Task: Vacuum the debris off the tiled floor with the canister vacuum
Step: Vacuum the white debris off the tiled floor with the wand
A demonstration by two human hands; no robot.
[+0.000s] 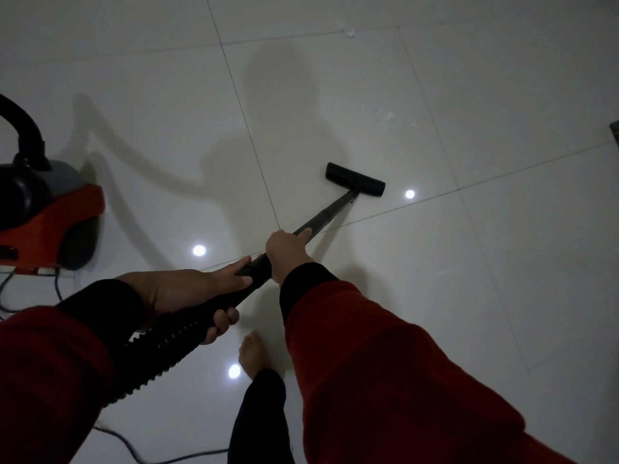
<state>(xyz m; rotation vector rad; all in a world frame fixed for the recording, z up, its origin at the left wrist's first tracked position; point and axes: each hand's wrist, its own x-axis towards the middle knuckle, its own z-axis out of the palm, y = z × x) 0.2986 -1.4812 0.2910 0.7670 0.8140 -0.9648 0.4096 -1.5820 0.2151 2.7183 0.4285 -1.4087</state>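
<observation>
A red and black canister vacuum stands on the white tiled floor at the left. Its ribbed black hose runs to a dark wand ending in a flat black floor head resting on the tiles. My left hand grips the hose handle. My right hand is wrapped around the wand further down. Small pale debris lies beyond the head, with another bit of debris near the top.
A thin black power cord trails across the floor at bottom left. My bare foot stands below the wand. Ceiling lights reflect as bright spots on the tiles. A dark object edge shows at the right border.
</observation>
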